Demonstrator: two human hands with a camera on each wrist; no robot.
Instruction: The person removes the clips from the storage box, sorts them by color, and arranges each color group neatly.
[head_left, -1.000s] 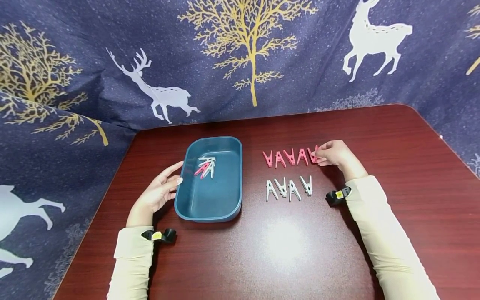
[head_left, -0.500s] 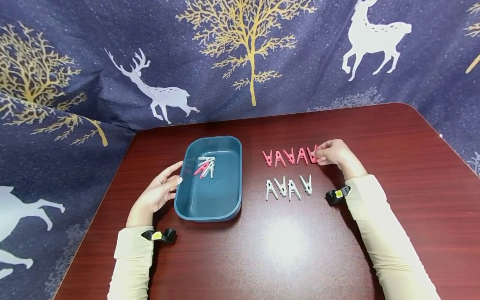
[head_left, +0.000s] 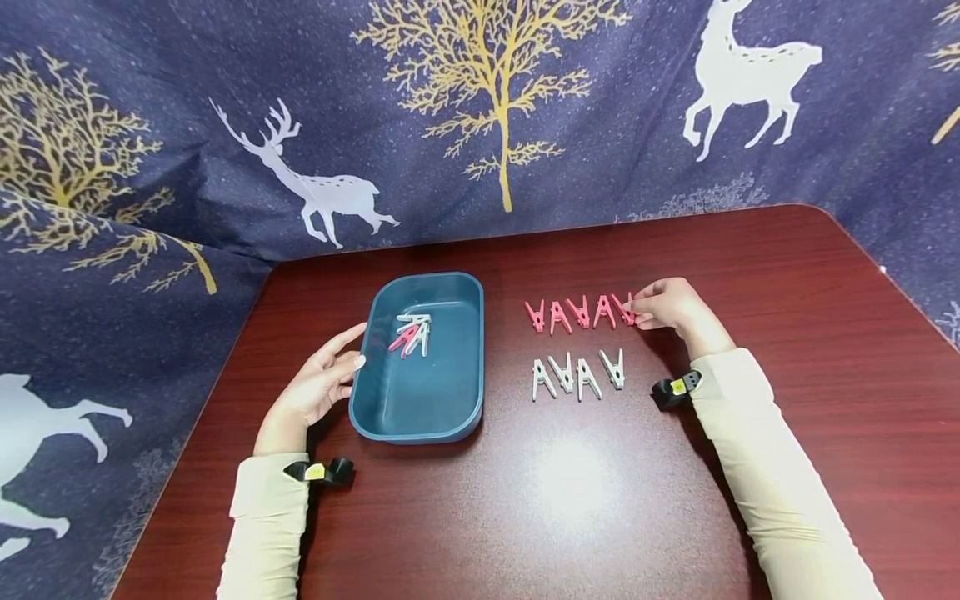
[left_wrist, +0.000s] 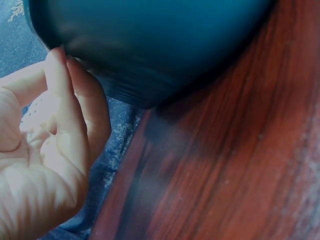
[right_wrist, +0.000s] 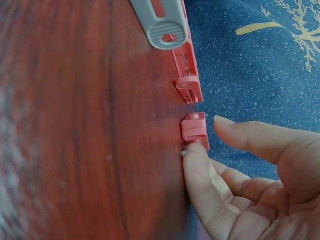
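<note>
So the right hand (head_left: 666,308) has a fingertip against the near end of a pink plastic clothespin (right_wrist: 194,129), but the thumb stands clear of it, so those fingers aren't clamped on anything. That clothespin is at the right end of a row of five on the desk, with the other four pink pegs (head_left: 556,312) just to its left. A looser row of four pale grey-white plastic pegs (head_left: 582,367) sits on the near side of it. Left hand (head_left: 315,387) is over at the deep blue-teal rounded rectangular bin (head_left: 420,396), fingertips touching its left rim; can't tell if they're actually pinching it. The bin has one pink peg (head_left: 410,332) and two whitish pegs (head_left: 421,339) bunched toward its far end. Everything's on a glossy red-brown wood desk (head_left: 450,533), with a navy deer-and-tree cloth (head_left: 255,50) hanging along the far side.
</note>
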